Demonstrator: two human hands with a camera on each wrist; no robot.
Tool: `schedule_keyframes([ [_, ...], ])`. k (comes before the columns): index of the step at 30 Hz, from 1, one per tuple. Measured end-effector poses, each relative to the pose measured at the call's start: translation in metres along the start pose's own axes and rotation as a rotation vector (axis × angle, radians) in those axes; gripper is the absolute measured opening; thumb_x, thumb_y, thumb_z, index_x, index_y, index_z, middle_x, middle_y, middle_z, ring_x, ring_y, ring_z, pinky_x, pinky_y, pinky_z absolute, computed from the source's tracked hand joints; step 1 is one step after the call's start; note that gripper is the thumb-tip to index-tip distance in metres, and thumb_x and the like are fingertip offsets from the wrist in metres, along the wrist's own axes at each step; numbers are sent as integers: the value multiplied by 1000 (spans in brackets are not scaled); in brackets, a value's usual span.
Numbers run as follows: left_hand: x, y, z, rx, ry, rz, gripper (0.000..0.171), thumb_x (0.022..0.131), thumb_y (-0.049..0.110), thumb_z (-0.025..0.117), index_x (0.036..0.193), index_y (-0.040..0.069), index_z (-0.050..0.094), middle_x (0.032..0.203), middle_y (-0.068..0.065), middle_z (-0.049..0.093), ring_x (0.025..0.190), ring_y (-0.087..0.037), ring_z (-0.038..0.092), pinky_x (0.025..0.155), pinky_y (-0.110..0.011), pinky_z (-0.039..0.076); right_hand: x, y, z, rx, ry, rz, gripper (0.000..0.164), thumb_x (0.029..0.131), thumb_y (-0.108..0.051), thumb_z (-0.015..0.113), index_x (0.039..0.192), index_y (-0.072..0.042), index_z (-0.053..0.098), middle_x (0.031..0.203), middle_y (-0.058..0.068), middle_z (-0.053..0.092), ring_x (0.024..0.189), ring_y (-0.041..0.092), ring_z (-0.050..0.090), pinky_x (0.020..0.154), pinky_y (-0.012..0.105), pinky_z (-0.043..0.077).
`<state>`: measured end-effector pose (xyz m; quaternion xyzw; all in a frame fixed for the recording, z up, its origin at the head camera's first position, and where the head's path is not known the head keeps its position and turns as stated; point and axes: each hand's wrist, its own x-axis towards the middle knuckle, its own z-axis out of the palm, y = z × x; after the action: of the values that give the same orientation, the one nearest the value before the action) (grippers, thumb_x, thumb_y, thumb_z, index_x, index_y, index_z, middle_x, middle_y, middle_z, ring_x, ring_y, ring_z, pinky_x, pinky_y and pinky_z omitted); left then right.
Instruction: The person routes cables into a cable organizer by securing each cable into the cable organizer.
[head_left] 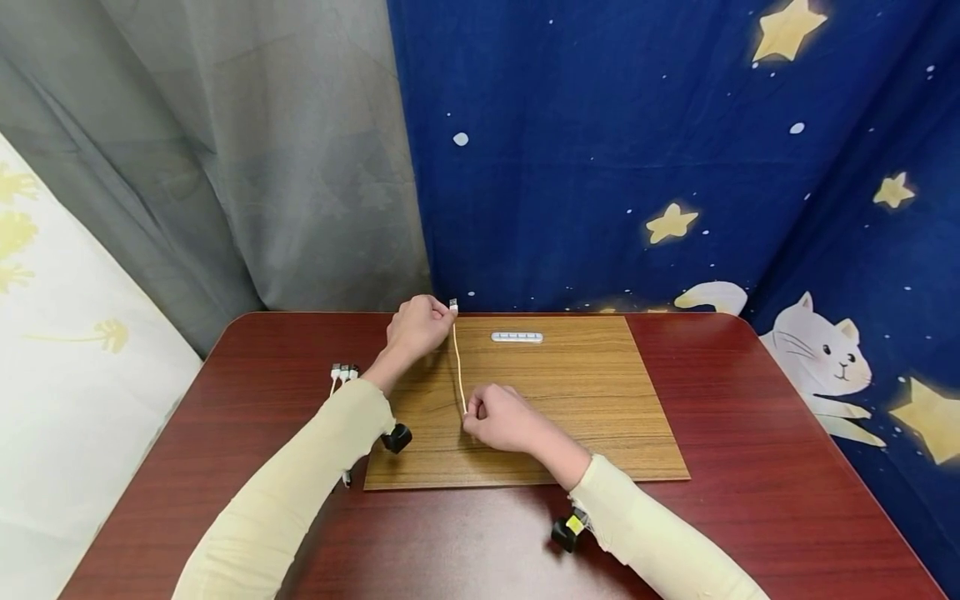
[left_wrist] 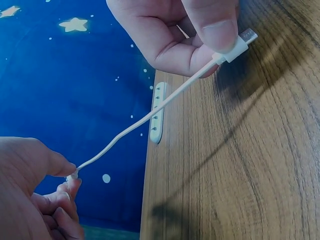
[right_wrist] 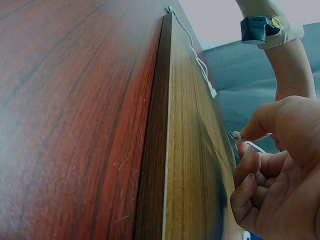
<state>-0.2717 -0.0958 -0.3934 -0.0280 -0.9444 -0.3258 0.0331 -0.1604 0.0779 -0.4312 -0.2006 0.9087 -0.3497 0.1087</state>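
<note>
A short white USB cable [head_left: 459,367] stretches between the two hands above the wooden board [head_left: 570,425]. Near the board's far edge, my left hand [head_left: 418,327] pinches the cable's USB-A end, whose metal plug [head_left: 453,303] points away. Closer to me, thumb and fingers of my right hand [head_left: 501,418] pinch the opposite end. In the left wrist view, that end shows a small metal connector [left_wrist: 248,35] sticking out past the thumb. A white cable holder strip [head_left: 516,337] with several slots lies on the board's far part, right of my left hand.
Several more white cables [head_left: 343,372] lie at the board's left side, partly hidden by the left sleeve. Under the board is a dark red table [head_left: 720,400]. Grey and blue curtains [head_left: 570,167] hang behind the table's far edge.
</note>
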Motion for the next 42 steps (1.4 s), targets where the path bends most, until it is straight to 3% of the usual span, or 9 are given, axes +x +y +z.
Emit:
schedule_keyframes([
  [11,4,5,8,39,-15,23,24,97,37,63,84,20,74,79,4,67,83,-22,63,78,-46,48,-1,5,-1,-4,13,3,13,86,-12,67,76,-17,60,57,-9,53,51,7,49,51,27,41],
  [18,5,8,13,23,-28,1,24,96,38,65,83,21,74,80,4,67,81,-24,63,72,-45,48,-3,6,-1,-5,14,2,13,86,-10,67,76,-16,60,57,-9,52,51,7,48,51,27,40],
  [32,5,23,20,15,-47,-5,22,97,36,65,84,20,73,80,3,66,82,-22,63,73,-45,48,-3,12,-4,-46,24,10,12,84,-11,67,75,-16,60,58,-9,53,54,8,49,53,28,41],
  [42,4,20,21,26,-48,-10,23,96,35,65,84,18,73,78,2,65,79,-23,63,70,-43,48,-5,14,-5,-49,24,10,12,85,-12,67,75,-16,60,58,-9,52,54,9,49,53,29,41],
])
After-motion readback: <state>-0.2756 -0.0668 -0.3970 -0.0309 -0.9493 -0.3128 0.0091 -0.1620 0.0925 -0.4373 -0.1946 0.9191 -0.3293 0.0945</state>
